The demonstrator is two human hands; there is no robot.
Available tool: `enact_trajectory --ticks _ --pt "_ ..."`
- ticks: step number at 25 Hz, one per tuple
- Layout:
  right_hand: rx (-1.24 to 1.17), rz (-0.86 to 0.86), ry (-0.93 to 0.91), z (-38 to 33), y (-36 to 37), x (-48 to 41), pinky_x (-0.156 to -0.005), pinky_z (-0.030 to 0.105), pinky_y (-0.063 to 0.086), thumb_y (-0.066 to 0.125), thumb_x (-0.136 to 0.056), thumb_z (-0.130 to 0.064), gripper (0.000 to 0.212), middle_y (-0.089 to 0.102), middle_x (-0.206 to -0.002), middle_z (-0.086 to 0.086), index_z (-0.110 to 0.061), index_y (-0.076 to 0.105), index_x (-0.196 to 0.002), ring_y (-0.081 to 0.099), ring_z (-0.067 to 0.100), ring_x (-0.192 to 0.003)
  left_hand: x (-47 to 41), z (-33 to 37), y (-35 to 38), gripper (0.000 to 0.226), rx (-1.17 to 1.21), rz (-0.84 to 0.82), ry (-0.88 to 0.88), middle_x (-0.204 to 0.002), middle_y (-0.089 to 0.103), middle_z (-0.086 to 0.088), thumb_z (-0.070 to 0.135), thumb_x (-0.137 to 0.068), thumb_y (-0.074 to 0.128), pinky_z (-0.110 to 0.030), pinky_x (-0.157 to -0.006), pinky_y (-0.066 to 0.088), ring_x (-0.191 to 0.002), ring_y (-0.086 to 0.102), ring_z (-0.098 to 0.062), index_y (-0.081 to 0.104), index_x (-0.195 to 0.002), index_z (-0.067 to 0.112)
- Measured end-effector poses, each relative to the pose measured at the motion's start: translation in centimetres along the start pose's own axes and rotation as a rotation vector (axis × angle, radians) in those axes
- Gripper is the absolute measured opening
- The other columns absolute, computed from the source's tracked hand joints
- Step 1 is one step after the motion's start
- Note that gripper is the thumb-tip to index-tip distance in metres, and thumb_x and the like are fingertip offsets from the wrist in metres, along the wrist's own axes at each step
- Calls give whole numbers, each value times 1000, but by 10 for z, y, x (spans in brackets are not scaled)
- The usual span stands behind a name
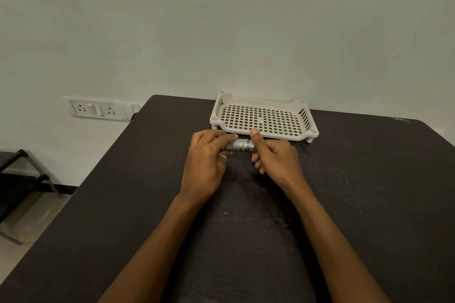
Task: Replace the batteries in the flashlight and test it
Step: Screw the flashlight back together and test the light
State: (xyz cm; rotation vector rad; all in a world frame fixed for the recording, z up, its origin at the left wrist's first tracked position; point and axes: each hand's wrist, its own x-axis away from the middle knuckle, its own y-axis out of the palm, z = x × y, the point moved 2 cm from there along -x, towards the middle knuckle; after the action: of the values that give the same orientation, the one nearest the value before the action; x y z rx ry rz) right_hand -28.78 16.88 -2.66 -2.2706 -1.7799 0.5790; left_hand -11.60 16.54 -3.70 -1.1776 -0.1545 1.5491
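Observation:
A small silver flashlight (pixel 239 145) with a knurled barrel lies crosswise between both hands, just above the dark table (pixel 357 192). My left hand (pixel 208 155), a ring on one finger, wraps the flashlight's left part and hides that end. My right hand (pixel 273 157) grips the right end with curled fingers, thumb raised upward. No loose batteries are visible.
A cream perforated plastic tray (pixel 264 117) stands on short feet right behind the hands, against the wall. A wall socket panel (pixel 98 109) sits to the left of the table. A dark folding chair (pixel 17 179) stands at the far left on the floor.

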Motion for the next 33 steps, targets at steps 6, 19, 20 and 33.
enact_trajectory --ticks 6,19,20,33 --pt "-62 -3 21 2 0 2 -46 18 48 61 -87 -69 57 72 -61 0 -16 72 -68 67 11 -47 0 1 -2 44 16 4 -22 -122 66 -1 3 -84 75 -23 -95 37 -118 48 -20 70 -125 18" --pt "-334 -152 -23 -1 -6 0 -69 21 59 85 -77 -2 31 79 -82 6 -23 74 -98 74 11 -72 0 -1 -1 44 -14 12 -56 -124 66 0 3 -85 74 -34 -94 49 -118 48 -20 69 -126 19" --pt "-325 -160 -19 -1 -6 0 -71 23 60 85 -77 -1 33 80 -82 4 -24 74 -98 75 12 -73 0 -2 -1 45 -14 10 -53 -124 66 0 3 -84 73 -35 -94 49 -118 48 -20 69 -126 19" --pt "-135 -89 -20 6 -3 -3 -56 22 55 71 -91 -44 29 75 -68 3 -18 76 -79 72 14 -58 1 -2 0 43 21 12 4 -121 65 1 1 -85 73 -12 -96 36 -115 42 -14 70 -124 19"
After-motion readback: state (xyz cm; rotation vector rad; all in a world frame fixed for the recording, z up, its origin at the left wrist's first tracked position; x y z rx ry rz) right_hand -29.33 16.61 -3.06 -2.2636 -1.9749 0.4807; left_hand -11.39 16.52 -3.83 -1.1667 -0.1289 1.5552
